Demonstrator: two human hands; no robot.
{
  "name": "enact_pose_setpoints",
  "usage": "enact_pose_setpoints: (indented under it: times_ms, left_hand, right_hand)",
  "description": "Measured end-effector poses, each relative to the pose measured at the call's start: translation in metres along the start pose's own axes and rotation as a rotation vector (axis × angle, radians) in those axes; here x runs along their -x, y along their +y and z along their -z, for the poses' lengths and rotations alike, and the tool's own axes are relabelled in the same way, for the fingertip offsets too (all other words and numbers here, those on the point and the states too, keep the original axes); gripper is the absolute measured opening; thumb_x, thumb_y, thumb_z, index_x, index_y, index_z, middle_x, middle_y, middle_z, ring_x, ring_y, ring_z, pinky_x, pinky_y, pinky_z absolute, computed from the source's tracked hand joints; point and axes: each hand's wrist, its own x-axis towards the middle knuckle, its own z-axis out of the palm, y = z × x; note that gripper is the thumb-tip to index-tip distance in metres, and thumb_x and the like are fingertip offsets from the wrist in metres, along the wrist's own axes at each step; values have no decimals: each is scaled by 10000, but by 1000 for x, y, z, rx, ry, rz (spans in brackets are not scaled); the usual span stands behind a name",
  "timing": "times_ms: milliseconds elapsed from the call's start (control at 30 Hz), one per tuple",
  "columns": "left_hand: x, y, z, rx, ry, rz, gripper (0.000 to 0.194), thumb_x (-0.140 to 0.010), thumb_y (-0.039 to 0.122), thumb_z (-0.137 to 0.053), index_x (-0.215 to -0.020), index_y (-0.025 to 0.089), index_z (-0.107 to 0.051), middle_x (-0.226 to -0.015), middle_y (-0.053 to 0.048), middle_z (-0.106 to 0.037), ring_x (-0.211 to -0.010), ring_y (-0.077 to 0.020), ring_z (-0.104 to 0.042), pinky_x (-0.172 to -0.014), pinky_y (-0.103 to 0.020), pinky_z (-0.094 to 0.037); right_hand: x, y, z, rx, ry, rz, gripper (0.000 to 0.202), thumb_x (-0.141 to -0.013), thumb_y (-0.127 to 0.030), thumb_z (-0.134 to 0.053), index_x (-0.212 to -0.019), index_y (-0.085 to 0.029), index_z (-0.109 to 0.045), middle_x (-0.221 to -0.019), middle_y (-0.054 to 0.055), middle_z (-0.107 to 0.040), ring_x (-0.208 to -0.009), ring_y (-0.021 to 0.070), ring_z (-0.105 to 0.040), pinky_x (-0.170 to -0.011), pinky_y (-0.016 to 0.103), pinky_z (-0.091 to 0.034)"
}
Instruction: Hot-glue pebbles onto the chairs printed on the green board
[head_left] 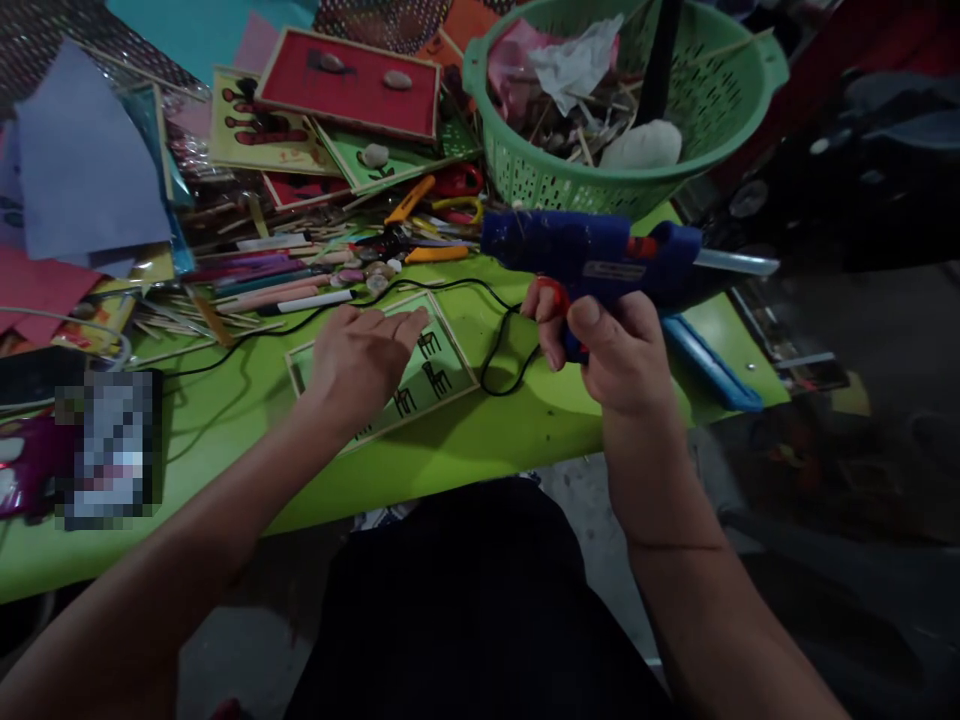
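My right hand (pixel 615 345) is wrapped around the handle of a blue glue gun (pixel 570 243), with fingers at its red trigger. The gun is held above the table with its nozzle end to the left, and a translucent glue stick (pixel 735 262) pokes out of its back. My left hand (pixel 360 360) is over a green card (pixel 450 372) with a thin wooden frame and small dark chairs drawn on it. Its fingers are bent and close together near the card's upper part; whatever they pinch, if anything, is hidden beneath them.
A green plastic basket (pixel 585 185) of scraps and sticks stands at the back right. Framed pictures (pixel 352 85), pens (pixel 307 302), sticks and an orange cutter (pixel 410 200) crowd the back. A black cord (pixel 487 375) runs beside the card. A blue tray-like object (pixel 709 362) lies right.
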Motion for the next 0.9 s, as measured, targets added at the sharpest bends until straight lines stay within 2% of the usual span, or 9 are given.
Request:
enact_pose_setpoints:
  times_ms: [167,367,600,733,900]
  left_hand:
    - [4,12,2,58,-6,59,451,-1027,247,-385,-1394,288,-643,-1249,-122,-739,-1116,-343,-649,-991,-515,-377]
    - [5,17,0,143,12,98,432,-1024,268,-408,-1368,248,-668,-1294,-165,-715,-1149,-374,-635,-1010,-554,-351]
    - [5,19,0,-18,20,65,441,-1018,181,-407,-1350,271,-682,-1277,-130,-733,-1064,-335,-696,-911,-496,-416]
    - [5,21,-3,-229,40,12,452,-1022,122,-390,-1355,254,-666,-1261,-97,-748,-1005,-273,-711,-831,-434,-428]
    - [7,21,-4,-366,39,-61,449,-1010,90,-394,-1338,203,-678,-1244,-114,-752,-941,-284,-717,-772,-441,-431]
  right_hand:
    - [2,-3,0,-40,3,-4,511,-815,-725,-667,-828,-214,-667,-858,7,-644,-533,63,-540,-470,230,-453]
    - [1,-6,3,-63,-16,-52,532,-790,-746,-667,-824,-215,-672,-834,1,-632,-573,71,-571,-488,221,-454]
    - [0,-6,3,-148,-60,-7,490,-812,-686,-697,-817,-197,-677,-750,-17,-604,-516,55,-519,-478,216,-449]
    - [-1,-2,4,-187,-74,12,439,-834,-637,-723,-819,-200,-679,-709,-22,-603,-475,59,-491,-442,222,-437]
    - [-1,-2,4,-197,-78,33,419,-856,-619,-713,-821,-203,-679,-714,-21,-616,-469,58,-488,-437,225,-428]
